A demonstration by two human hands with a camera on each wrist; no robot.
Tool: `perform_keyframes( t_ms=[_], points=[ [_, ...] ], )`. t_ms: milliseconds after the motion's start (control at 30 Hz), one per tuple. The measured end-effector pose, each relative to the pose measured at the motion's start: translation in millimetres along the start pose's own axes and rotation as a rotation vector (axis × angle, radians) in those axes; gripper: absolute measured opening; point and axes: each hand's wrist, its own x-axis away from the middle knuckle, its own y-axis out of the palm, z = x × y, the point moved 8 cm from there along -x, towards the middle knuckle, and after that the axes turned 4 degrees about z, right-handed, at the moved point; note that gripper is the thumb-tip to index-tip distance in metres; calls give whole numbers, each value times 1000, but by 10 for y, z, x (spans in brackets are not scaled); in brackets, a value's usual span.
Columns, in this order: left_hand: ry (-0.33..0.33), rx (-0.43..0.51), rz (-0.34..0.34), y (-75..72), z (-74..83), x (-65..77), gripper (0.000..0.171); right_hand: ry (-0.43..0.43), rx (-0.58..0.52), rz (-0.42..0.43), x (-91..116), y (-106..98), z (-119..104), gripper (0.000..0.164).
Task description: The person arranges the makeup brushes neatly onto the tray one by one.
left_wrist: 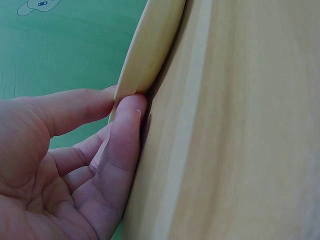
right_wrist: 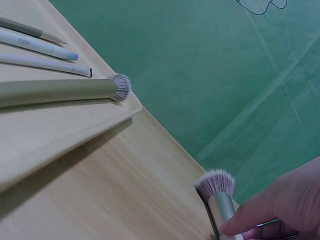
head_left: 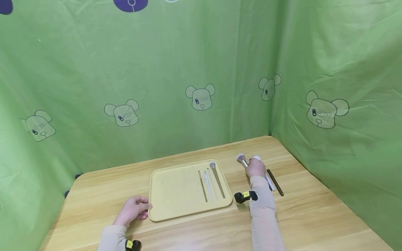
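Observation:
A pale yellow tray [head_left: 176,188] lies on the table, its lower left corner beside my left hand [head_left: 133,210]. In the left wrist view, my left thumb and fingers pinch the tray rim [left_wrist: 152,50]. Beyond the tray's right side, my right hand [head_left: 255,168] grips a makeup brush [head_left: 243,160]. Its fluffy, light-tipped head and metal collar stick out past the thumb in the right wrist view, while the hand hides the rest of the handle. Several slim brushes lie side by side in the right part of the tray, including a thick olive-handled brush [right_wrist: 60,92].
Right of my right hand lie a black stick [head_left: 275,182] and a white-handled item [head_left: 270,182], partly covered by the hand. A round white tip [head_left: 257,157] shows just behind the fingers. Green curtain [head_left: 169,69] borders the wooden table [head_left: 304,209] at the back and right.

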Motion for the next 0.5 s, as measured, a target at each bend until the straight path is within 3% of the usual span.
perform_keyframes(
  t_ms=[500],
  points=[
    [-4, -1, 7, -2, -7, -5, 39, 43, 7, -4, 11, 35, 24, 22]
  ],
)
